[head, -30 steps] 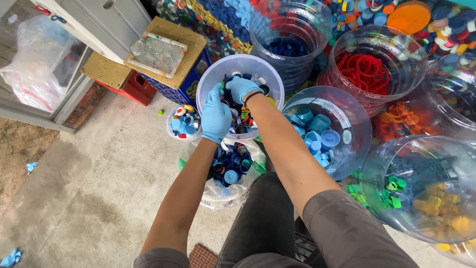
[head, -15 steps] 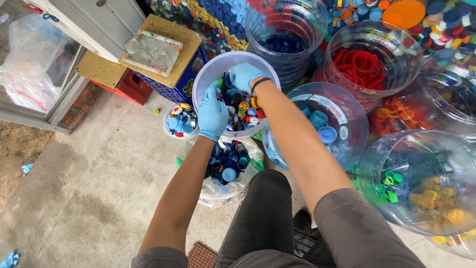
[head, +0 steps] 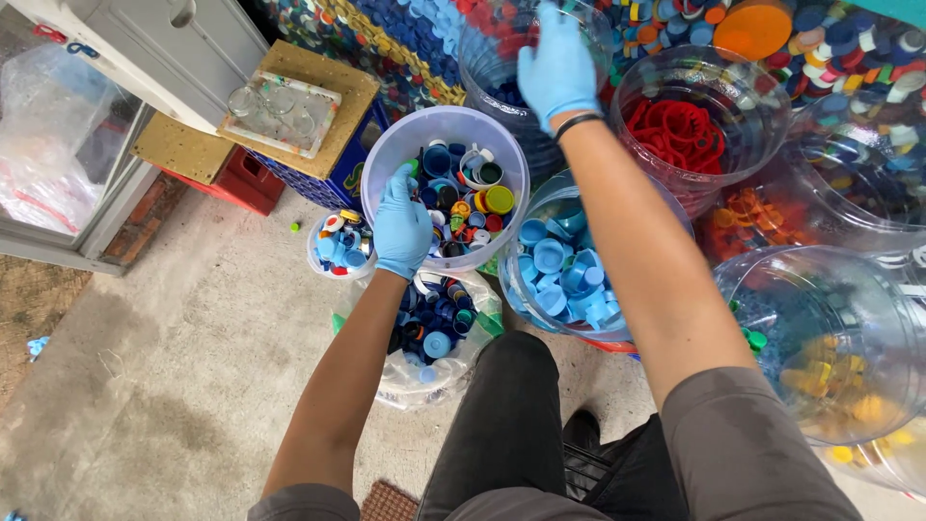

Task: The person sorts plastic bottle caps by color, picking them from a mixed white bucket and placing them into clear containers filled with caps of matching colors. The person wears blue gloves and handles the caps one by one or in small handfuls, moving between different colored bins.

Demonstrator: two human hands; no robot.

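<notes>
- Concrete floor [head: 174, 386] carries clear tubs of sorted plastic caps.
- Left hand [head: 402, 227], in a blue glove, closes on the near rim of the white bucket [head: 405, 145], which holds mixed caps and sits above a bag of dark caps [head: 434, 333].
- Right hand [head: 558, 68], gloved too, hovers over the tub of dark blue caps [head: 502, 92], fingers loosely spread, holding nothing I can see.
- Light blue caps [head: 564, 275] lie in the tub under that forearm.

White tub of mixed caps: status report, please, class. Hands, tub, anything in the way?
Left hand gloved, gripping white tub rim. Right hand gloved, over dark-blue cap container, grip unclear. Tub holds mixed caps. Nothing blocking.
</notes>
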